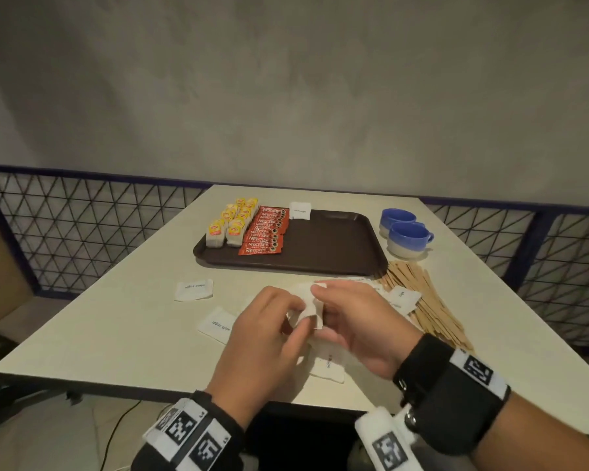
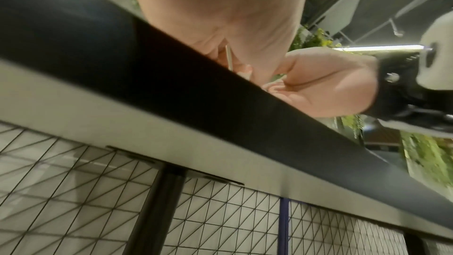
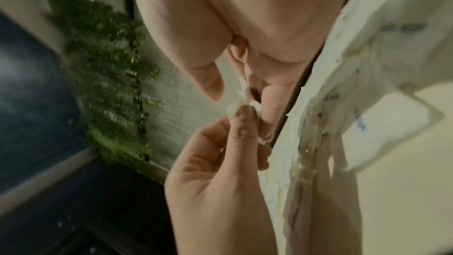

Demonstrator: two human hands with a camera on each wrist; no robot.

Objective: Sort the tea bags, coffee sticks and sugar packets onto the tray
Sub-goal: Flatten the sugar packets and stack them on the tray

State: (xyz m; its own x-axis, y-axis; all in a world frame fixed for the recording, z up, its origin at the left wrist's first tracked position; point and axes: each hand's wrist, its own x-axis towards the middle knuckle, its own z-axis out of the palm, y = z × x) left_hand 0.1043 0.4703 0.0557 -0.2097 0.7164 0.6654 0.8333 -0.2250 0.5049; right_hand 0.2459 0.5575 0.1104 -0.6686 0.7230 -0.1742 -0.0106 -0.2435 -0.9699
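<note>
Several item groups are in view, listed by size. The dark brown rectangular plastic tray (image 1: 334, 253) lies at the far centre of the pale table (image 1: 116, 328). On its left part stand rows of yellow-tagged tea bags (image 1: 233, 220), with red coffee sticks (image 1: 265, 231) just right of them and one white sugar packet (image 1: 300, 211) at its far edge. More flat white paper sugar packets (image 1: 194, 289) lie loose on the near table.

Handling: the packets are judged light, thin and limp, and likely to tear. Grip them by an edge or a corner.

Pose: the left hand (image 1: 264, 345) and right hand (image 1: 357, 321) meet above the near table, fingers curled. Both pinch the held white sugar packet (image 1: 309, 309) between thumb and fingertips.
</note>
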